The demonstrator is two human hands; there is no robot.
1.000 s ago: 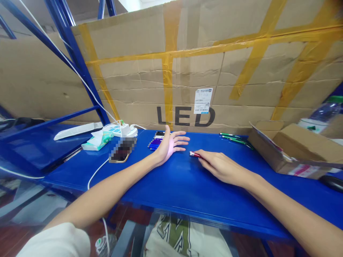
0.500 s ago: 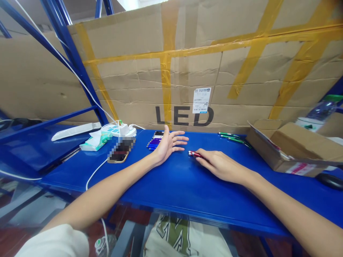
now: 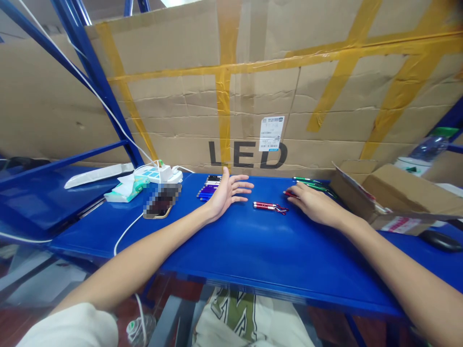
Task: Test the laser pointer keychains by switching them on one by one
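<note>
"Two hands were out on the blue table. What was each one doing?"

"His left hand lay released, palm turned inward, thumb up and fingers spread, holding nothing. A bundle of purple pens sat just beyond its thumb side, close to it but not gripped."

"And the other hand?"

"The right hand was palm down, with its fingers over a red tip that poked out from under them. From where I stood I couldn't tell whether he had pinched it or only rested on it."

"Was anything already laid out?"

"One red pen lay loose on the table between the two hands, nearer the right and touched by neither. A few green pens waited just past the right fingertips, untouched, with an open cardboard box further out on that side. A phone lay well off from the left wrist. So I'd say one pen was set down, one was under his fingers, and the green ones had yet to be handled."
</note>
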